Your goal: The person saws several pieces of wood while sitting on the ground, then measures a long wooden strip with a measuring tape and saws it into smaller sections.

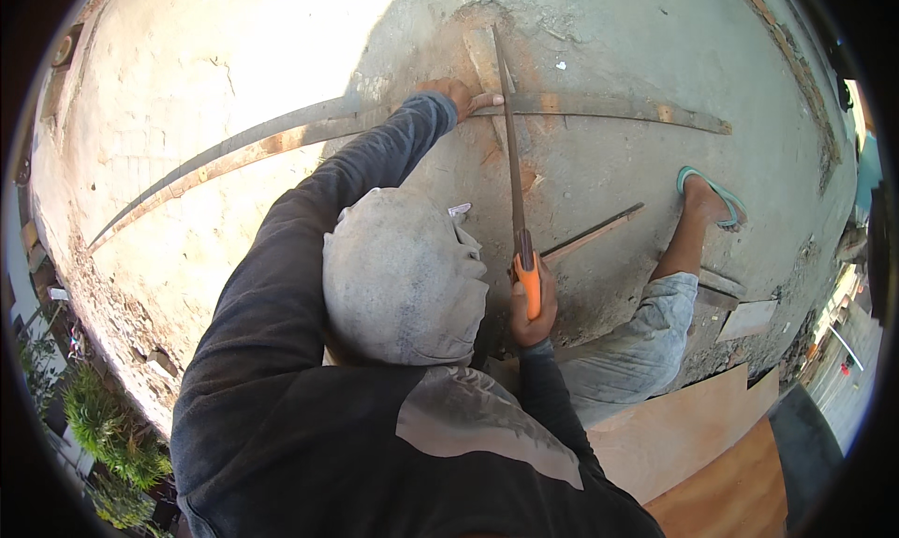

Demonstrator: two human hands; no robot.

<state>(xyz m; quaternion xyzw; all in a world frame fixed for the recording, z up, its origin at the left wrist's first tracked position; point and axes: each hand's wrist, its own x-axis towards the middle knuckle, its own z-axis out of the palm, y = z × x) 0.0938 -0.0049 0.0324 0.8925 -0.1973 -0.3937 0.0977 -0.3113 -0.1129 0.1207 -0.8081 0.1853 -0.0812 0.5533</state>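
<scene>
By the closed right hand the saw was held; by the left hand, its grip unclear, the plank was touched beside the blade, crossing a shorter board on the floor. Sawing was seemingly in hand; a steady stroke, fingers kept clear, seemed called for.

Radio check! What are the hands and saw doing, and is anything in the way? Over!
Right hand gripping orange-handled saw. Left hand on long wooden strip. Blade crosses over strip; contact unclear. Left thumb right by the blade.
</scene>
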